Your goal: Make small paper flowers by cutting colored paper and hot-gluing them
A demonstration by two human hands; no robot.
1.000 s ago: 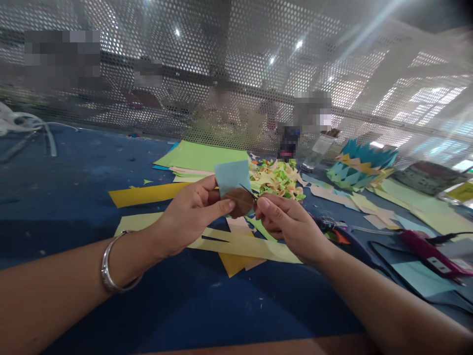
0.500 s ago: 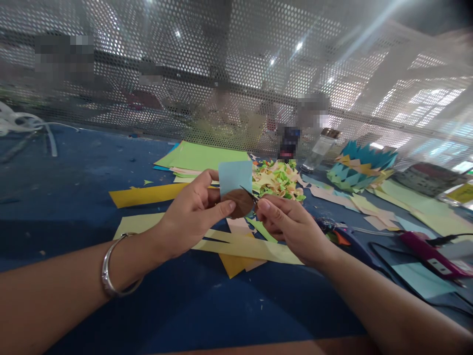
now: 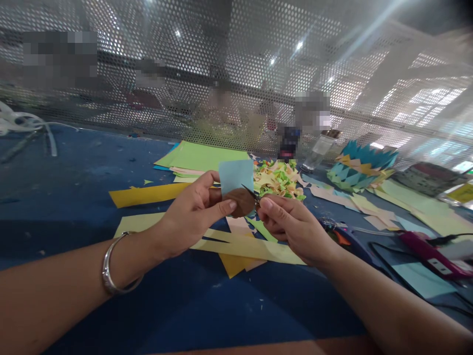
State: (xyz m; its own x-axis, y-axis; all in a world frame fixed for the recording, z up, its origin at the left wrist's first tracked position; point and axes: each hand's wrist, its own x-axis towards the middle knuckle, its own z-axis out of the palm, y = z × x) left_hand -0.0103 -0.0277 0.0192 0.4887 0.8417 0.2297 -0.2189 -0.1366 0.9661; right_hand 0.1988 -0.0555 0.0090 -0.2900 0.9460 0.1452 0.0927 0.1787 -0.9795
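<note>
My left hand (image 3: 195,212) pinches a light blue piece of paper (image 3: 236,173) together with a brown round disc (image 3: 242,203) that lies against its lower part. My right hand (image 3: 283,219) is closed around small scissors (image 3: 252,193), whose handles are mostly hidden by the fingers. The dark blades point up and left across the right side of the blue paper, close to the disc's upper edge. Below the hands lie pale yellow paper strips (image 3: 258,249) and a darker yellow piece (image 3: 232,264). A silver bangle (image 3: 107,266) circles my left wrist.
Behind my hands are stacked green sheets (image 3: 207,155) and a heap of small cut paper pieces (image 3: 283,180). A pleated paper crown-like piece (image 3: 362,165), a clear bottle (image 3: 320,150) and a purple power strip (image 3: 436,256) with cables stand right. A perforated metal screen (image 3: 221,64) rises behind.
Both hands stay nearly in place. The scissors and right hand have shifted very slightly to the right, and the blue paper with the disc has moved a touch.
</note>
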